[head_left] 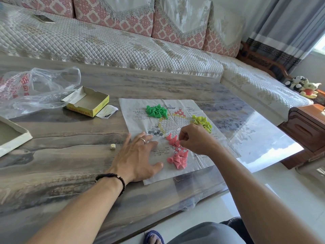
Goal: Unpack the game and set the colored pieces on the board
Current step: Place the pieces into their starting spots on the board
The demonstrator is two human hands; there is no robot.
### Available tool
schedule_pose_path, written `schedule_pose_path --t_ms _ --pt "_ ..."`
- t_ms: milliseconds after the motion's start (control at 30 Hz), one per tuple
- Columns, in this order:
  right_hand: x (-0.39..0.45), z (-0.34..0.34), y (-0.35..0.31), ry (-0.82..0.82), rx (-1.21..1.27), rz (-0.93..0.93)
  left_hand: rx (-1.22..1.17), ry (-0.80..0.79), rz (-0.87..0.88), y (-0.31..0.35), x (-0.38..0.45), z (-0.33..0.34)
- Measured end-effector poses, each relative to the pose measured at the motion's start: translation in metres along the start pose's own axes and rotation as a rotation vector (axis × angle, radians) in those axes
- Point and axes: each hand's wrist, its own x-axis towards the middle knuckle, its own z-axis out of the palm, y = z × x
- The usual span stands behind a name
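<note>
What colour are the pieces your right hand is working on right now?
Pink, per the head view: the right hand pinches at the pink pieces on the paper board.

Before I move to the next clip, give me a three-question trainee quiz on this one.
1. True or false: the left hand lies flat on the paper board.
2. Which pile is nearest the box? A green pieces B yellow pieces C pink pieces
3. What lies on the table left of the left hand?

Key: 1 true. 2 A. 3 a die.
</note>
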Motion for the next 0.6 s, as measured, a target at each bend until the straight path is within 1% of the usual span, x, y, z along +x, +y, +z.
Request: schedule_pose_path --t_ms 333,500,600 --pt "0.001 0.004 0.002 0.021 0.002 0.008 -0.004 0.001 0.003 -0.001 0.000 0.001" --pt "-0.008 -0.005 0.002 0.087 0.062 -0.007 -0.008 -0.004 -0.002 0.000 0.000 0.001" --pt "-0.016 -0.009 0.006 0.041 0.127 -0.026 -0.010 -0.003 -0.002 -0.001 0.000 0.002"
